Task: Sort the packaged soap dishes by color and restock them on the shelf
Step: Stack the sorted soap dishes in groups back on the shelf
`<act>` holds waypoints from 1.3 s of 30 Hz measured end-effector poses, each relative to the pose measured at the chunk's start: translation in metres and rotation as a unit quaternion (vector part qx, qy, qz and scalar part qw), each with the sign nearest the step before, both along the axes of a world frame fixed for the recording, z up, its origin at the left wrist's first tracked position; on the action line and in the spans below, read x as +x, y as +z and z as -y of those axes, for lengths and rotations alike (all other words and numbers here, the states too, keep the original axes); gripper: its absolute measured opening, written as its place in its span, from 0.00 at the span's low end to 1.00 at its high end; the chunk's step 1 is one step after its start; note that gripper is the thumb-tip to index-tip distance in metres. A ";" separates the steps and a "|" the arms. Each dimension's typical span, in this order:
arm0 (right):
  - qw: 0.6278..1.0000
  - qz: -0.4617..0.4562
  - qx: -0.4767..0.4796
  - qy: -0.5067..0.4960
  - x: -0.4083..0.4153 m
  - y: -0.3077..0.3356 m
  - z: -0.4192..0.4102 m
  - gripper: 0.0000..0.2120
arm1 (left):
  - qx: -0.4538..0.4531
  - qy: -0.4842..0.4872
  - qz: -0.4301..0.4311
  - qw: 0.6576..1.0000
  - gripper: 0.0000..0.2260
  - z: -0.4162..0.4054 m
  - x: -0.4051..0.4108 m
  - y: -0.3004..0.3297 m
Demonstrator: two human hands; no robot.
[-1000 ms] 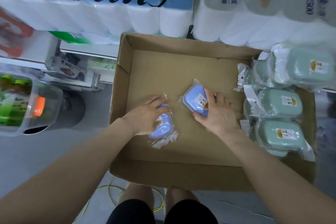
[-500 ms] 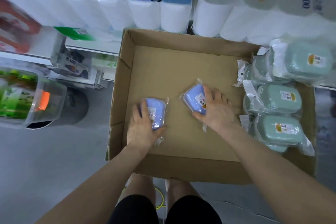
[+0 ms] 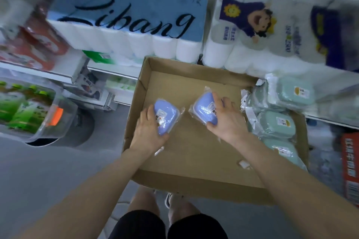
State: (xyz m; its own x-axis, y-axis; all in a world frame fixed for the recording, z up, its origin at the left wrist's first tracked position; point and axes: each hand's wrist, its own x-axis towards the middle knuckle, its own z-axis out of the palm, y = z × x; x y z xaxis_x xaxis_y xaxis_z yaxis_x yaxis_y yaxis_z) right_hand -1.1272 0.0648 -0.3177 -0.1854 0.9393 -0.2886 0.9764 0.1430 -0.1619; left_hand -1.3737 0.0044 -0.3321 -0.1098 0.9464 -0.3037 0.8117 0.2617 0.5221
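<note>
Two soap dishes (image 3: pixel 167 115) lilac-blue; stacked ones (image 3: pixel 276 124) pale green; box (image 3: pixel 194 161) brown; right carton (image 3: pixel 349 165) seemingly red.

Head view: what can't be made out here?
- Label print on the left blue dish and right blue dish: too small, under glare.
- Count of green dishes: stacked, lower ones covered.
- Left shelf goods: motion blurred.
- Red box: cut off by right edge.

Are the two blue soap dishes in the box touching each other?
Apart. In the head view, bare cardboard shows between the left blue soap dish, held by the left hand, and the right blue soap dish, held by the right hand.
</note>
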 end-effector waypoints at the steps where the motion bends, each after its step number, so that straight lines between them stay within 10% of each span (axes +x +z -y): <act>1: 1.000 -0.003 0.022 0.017 0.000 0.016 -0.003 0.46 | 0.020 -0.001 -0.002 1.000 0.43 -0.003 -0.002 0.014; 19: 0.904 -0.052 0.355 0.231 -0.092 0.318 -0.105 0.40 | 0.361 0.045 -0.088 0.927 0.39 -0.097 -0.143 0.298; 39: 0.939 0.008 0.318 0.133 -0.204 0.438 -0.244 0.38 | 0.280 -0.234 -0.191 0.911 0.36 -0.306 -0.262 0.469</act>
State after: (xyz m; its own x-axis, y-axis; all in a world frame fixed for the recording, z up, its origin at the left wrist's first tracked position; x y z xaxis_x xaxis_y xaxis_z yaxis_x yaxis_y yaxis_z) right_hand -1.3309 0.3089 0.1199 -0.4388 0.8434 0.3100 0.8937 0.4455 0.0531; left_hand -1.6357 0.3104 0.1371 0.3495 0.9114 0.2174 0.9163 -0.3809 0.1236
